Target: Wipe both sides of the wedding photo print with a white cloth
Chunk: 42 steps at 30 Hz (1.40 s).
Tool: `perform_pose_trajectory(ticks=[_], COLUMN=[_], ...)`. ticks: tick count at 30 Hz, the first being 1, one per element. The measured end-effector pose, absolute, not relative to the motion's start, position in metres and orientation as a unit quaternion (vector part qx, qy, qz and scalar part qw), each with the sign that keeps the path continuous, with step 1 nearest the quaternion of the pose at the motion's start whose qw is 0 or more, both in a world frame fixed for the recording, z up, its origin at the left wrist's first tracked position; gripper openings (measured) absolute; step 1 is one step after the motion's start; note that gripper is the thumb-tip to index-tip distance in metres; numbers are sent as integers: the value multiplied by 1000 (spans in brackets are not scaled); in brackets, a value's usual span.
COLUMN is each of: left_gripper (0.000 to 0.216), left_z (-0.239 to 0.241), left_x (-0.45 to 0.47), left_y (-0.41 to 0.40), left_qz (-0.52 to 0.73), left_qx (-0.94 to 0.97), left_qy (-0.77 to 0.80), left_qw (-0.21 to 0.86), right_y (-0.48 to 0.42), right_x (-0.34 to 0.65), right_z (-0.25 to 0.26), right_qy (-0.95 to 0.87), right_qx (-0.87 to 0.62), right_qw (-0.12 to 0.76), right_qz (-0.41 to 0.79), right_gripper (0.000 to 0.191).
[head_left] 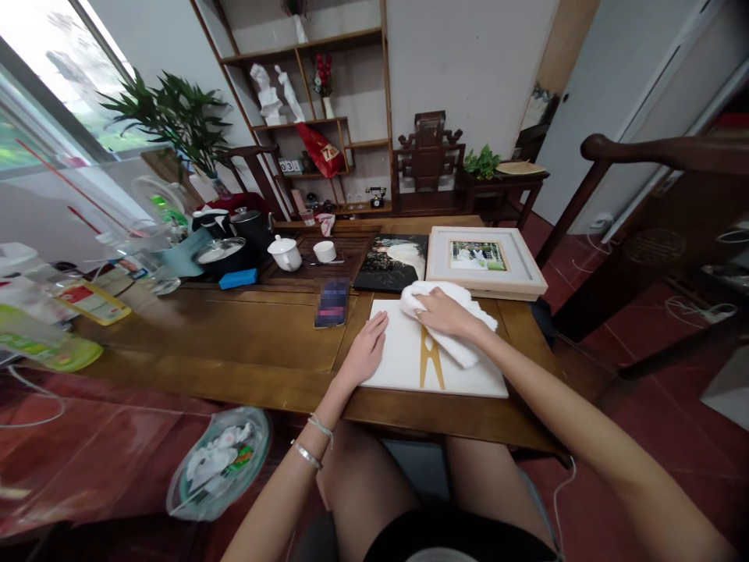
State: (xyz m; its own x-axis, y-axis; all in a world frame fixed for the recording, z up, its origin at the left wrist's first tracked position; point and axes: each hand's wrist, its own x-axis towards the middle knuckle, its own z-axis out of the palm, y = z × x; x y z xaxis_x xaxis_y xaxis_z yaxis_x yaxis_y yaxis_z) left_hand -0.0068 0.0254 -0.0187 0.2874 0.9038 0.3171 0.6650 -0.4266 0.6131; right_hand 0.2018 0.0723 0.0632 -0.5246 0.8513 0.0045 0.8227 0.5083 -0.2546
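A flat white panel [389,368] lies on the wooden table near its front edge. It bears a yellow-brown shape [431,365] with two splayed legs, its upper end covered. My left hand [367,348] rests flat on the panel's left side, fingers together and stretched out. Over the panel's upper right part, my right hand [445,314] holds a bunched white towel [468,351] against the surface. Just beyond are a framed photo [485,256] in a pale wood frame and a dark picture panel [391,261].
A phone [331,303] lies left of the panel. Farther left are a blue sponge [238,279], a white lidded teapot [285,253], a white cup [324,250], pots and several bottles. On the floor stands a lined waste bin [219,464]. A chair [608,226] stands at right.
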Motion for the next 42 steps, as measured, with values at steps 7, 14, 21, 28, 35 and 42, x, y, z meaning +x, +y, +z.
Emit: perform_pose_trajectory(ticks=[7, 14, 21, 28, 35, 42], left_gripper=[44, 45, 44, 44, 44, 44], left_z=[-20, -19, -21, -20, -17, -20], left_x=[-8, -7, -7, -8, -7, -7], left_y=[26, 25, 27, 26, 25, 26], left_qz=[331, 322, 324, 320, 324, 328], left_qx=[778, 781, 779, 780, 777, 779], left_qy=[497, 500, 501, 502, 505, 500], left_qw=[194, 191, 193, 194, 192, 188], right_y=[59, 28, -67, -27, 33, -54], right_x=[211, 268, 270, 292, 289, 288], right_z=[55, 45, 52, 49, 40, 43], right_qy=[-863, -853, -908, -904, -910, -920], right_qx=[-481, -497, -374, -403, -405, -379], right_qw=[95, 110, 91, 67, 59, 33], right_qz=[123, 116, 165, 125, 71, 88], right_gripper=[32, 36, 36, 27, 45, 56])
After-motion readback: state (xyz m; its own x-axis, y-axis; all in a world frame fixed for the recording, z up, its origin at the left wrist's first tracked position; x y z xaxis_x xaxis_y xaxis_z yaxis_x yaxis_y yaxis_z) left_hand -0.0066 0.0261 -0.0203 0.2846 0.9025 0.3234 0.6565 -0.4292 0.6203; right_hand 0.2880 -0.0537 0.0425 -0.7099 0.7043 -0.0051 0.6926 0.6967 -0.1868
